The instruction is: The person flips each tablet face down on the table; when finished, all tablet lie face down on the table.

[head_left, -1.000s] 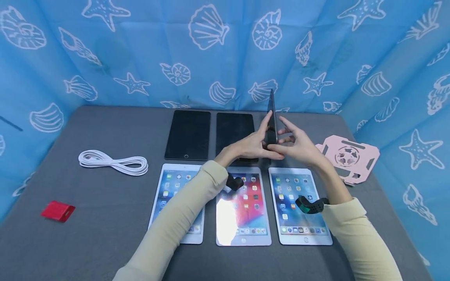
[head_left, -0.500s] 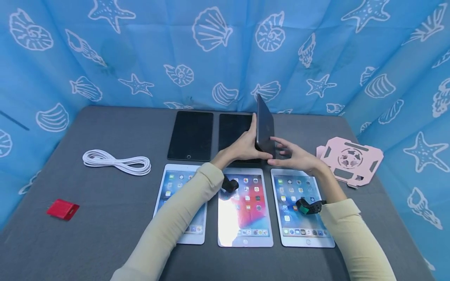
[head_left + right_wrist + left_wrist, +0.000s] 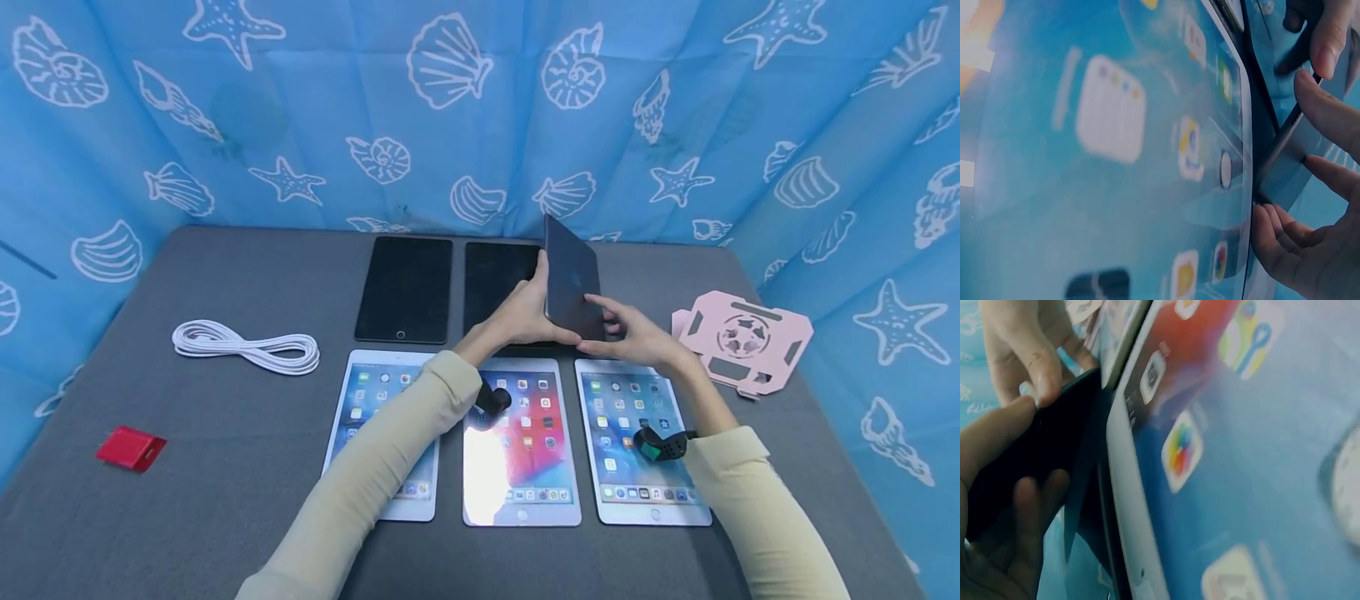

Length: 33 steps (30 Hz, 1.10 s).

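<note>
A dark tablet [image 3: 573, 279] is held up on edge, tilted, above the back of the table, its back with a faint logo turned to the right. My left hand [image 3: 517, 315] grips its left side, with the thumb along the lower edge. At the lower right corner my right hand [image 3: 637, 337] pinches the tablet between thumb and fingers. In the left wrist view both thumbs meet the near edge of the dark tablet [image 3: 1019, 456]. The right wrist view shows fingers of my right hand [image 3: 1310, 244] against the tablet's back [image 3: 1291, 159].
Two dark tablets, one at left [image 3: 405, 287] and one partly hidden [image 3: 498, 279], lie at the back. Three lit white tablets lie in front: left [image 3: 416, 492], middle [image 3: 521, 442], right [image 3: 637, 442]. Around them are a white cable [image 3: 247, 346], red packet [image 3: 131, 448] and pink stand [image 3: 742, 342].
The dark tablet has moved a little left and turned from nearly edge-on, so more of its back shows. It leans lower to the right. Both hands stay on it.
</note>
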### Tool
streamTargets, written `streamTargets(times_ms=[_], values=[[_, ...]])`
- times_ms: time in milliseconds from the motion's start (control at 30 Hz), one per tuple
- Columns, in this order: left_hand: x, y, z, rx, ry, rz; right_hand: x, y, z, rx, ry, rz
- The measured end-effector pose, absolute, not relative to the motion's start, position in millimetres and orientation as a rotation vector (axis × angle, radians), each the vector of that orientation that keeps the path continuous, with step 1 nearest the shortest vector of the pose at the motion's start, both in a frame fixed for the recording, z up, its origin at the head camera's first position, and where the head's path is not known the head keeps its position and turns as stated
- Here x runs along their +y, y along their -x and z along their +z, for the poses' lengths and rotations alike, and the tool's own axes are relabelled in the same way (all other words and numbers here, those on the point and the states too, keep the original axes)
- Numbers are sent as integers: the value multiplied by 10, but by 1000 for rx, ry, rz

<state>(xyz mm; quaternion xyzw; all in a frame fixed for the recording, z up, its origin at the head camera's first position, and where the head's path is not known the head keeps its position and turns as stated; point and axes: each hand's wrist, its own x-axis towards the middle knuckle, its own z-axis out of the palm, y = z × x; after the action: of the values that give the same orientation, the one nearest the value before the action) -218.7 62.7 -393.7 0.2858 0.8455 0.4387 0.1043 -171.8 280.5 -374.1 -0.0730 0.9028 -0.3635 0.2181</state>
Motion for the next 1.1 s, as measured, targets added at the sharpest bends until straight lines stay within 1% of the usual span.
streamTargets(times_ms=[267,833,1100], values=[[725,2094,-3964,2598,-697,1171,2853,1698,-3767,2511,152,-966],[815,2073,-3983,2594,-556,1086,2945,1665,-3777,2598,123,-853],[845,2051,-4033,2573,-530,1035,3019,1671,-3803,2618,103,-822]])
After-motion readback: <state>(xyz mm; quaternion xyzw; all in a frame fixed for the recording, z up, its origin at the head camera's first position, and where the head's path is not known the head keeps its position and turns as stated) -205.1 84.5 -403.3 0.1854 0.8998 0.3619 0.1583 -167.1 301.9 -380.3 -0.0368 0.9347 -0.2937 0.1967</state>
